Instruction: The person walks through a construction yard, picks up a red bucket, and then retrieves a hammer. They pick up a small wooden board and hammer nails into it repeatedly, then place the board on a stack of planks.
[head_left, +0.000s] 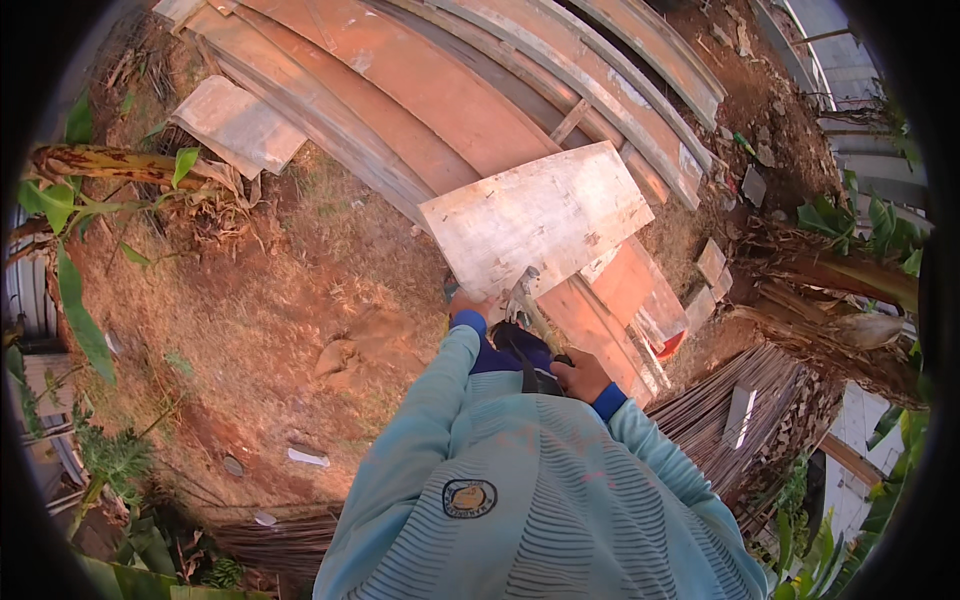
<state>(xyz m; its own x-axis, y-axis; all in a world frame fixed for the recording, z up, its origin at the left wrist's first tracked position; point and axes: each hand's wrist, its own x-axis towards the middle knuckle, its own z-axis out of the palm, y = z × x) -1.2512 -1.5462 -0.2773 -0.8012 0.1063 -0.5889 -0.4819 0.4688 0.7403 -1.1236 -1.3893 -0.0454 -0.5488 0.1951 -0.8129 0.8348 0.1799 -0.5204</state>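
Note:
A pale, worn plywood board (540,213) is tilted in front of me, its far part over a stack of planks. At its near left corner, my left hand (470,304) is closed on the edge, with the fingers partly hidden. My right hand (584,377) is wrapped round the dark handle end of a hammer (538,318). The hammer's metal head lies against the board's near edge, between my two hands. A small teal thing (449,289) shows beside my left hand, too little of it to name.
Long reddish wood panels (400,85) lie stacked ahead. Shorter planks (610,320) rest under and right of the board. A separate board (240,125) lies at far left. Thin sticks (740,410) are piled at right. Banana plants (850,270) stand on both sides of the dirt ground (250,330).

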